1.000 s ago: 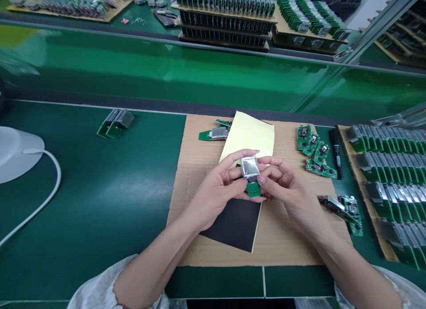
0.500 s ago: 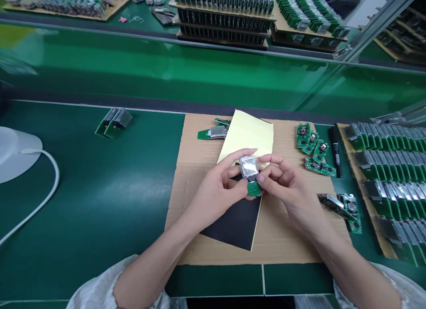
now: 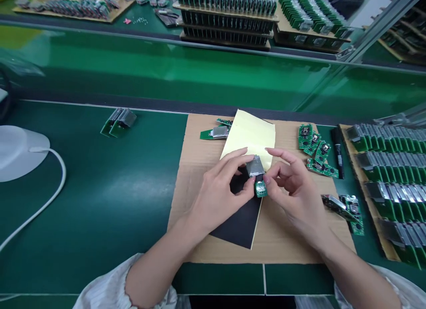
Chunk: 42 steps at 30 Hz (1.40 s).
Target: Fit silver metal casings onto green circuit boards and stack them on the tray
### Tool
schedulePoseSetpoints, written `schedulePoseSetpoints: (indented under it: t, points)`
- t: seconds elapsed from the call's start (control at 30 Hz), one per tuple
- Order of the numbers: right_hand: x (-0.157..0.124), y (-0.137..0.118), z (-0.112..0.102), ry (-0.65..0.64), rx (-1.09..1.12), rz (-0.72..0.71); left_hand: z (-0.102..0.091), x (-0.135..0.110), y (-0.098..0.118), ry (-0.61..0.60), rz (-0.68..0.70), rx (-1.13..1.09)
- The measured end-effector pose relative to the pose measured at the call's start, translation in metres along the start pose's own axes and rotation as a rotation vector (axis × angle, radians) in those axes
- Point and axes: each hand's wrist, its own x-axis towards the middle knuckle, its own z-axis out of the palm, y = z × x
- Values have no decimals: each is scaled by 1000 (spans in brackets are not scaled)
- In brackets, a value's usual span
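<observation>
A small green circuit board with a silver display module is between both hands, above a black sheet and a pale yellow sheet. My left hand grips it from the left, thumb at the green part and fingertips at the module's upper edge. My right hand pinches the board's right side between thumb and bent fingers, its index finger raised. Under the sheets lies a piece of cardboard. Another board with a display rests partly under the yellow sheet.
Several bare circuit boards lie at the cardboard's right, beside a black marker. A rack of boards stands far right. Two boards sit at the left, near a white device with a cable. Loaded racks stand on the shelf behind.
The board has tilted, its module now showing duller grey and lying farther over. My right index finger has lifted away. The whole view has shifted slightly.
</observation>
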Motion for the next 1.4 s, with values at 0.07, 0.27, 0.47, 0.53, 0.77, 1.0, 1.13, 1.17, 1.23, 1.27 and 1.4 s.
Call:
schedulePoseSetpoints:
  t: [0.07,0.27,0.47,0.53,0.77,1.0,1.13,1.17,1.23,1.27,1.4]
  points:
    - [0,0,0,-21,7,0,1,0,-2,-17,2,4]
    - [3,-1,-2,-42,165,114,1,2,-4,-77,-55,-120]
    - [4,1,-3,-68,235,182,-1,3,-3,-118,-175,-300]
    - [4,2,-4,-73,252,191,-2,4,-3,-130,-253,-424]
    - [5,3,-3,13,252,142,-7,9,4,-198,-585,-915]
    - [5,-1,-1,-1,222,122,-5,7,7,-199,-636,-1083]
    - [5,-1,-1,-24,194,120,-2,6,5,-173,-637,-1108]
    - [5,-1,-1,-33,188,117,-2,6,5,-166,-641,-1108]
    - [5,-1,-1,-49,180,108,-2,6,5,-151,-645,-1103]
    - [5,-1,-1,-56,177,106,-2,6,5,-141,-644,-1097]
    - [4,-1,0,-64,168,108,0,5,6,-100,-620,-1062]
